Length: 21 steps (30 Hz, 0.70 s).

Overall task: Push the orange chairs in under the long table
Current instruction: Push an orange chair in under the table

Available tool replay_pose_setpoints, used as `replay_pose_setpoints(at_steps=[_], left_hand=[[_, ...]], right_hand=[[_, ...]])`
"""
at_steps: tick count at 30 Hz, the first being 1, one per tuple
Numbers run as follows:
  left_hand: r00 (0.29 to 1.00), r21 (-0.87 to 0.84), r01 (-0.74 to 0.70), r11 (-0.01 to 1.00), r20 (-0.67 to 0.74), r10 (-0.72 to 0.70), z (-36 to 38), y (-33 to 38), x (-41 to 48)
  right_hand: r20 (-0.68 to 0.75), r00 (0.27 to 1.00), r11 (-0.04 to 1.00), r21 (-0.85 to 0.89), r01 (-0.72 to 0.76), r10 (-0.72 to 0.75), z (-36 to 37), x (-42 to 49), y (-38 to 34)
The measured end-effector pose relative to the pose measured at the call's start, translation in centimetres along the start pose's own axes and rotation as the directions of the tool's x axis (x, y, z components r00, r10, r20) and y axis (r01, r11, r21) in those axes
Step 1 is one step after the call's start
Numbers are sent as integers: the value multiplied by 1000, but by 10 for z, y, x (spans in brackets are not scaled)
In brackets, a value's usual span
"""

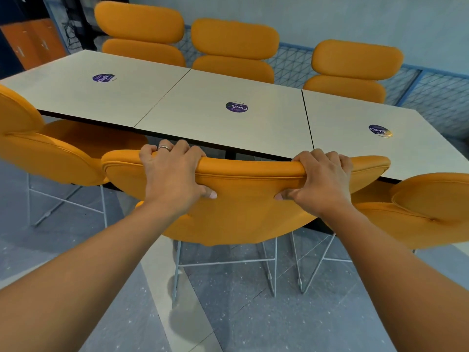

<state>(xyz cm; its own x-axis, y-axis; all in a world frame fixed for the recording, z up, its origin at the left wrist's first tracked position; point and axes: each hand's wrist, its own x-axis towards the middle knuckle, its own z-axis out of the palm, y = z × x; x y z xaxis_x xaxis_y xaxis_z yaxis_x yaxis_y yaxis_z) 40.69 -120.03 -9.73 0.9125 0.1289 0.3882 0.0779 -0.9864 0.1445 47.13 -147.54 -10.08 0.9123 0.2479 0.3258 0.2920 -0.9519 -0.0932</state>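
Two-handedly gripping the backrest rim of the middle orange chair (243, 212), clamping left hand (172, 174) and right hand (322, 180) over it well apart, just beside the worktop (203, 97).

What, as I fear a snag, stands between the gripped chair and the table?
Nothing visible blocks the middle chair; a dark table support shows beyond its backrest, and the left chair and right chair flank it closely.

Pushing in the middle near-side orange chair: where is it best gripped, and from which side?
On the middle chair, likely the rolled top rim, from behind. It is wide and faces the person; left hand and right hand grip it apart, thumbs behind.
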Motion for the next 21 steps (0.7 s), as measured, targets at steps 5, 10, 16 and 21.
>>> replay_pose_setpoints(at_steps=[5, 10, 16, 21], left_hand=[[1000, 3, 0, 1000, 21, 0, 11, -4, 33], [1000, 14, -4, 1000, 30, 4, 22, -4, 61], [999, 2, 5, 1000, 33, -5, 35, -10, 96], [999, -6, 5, 1000, 36, -5, 44, -16, 121]], right_hand=[[1, 1000, 1000, 6, -3, 3, 11, 33, 3], [-3, 1000, 1000, 13, 3, -3, 20, 60, 9], [-19, 1000, 1000, 9, 3, -3, 32, 94, 10], [-26, 1000, 1000, 7, 9, -9, 43, 118, 11]])
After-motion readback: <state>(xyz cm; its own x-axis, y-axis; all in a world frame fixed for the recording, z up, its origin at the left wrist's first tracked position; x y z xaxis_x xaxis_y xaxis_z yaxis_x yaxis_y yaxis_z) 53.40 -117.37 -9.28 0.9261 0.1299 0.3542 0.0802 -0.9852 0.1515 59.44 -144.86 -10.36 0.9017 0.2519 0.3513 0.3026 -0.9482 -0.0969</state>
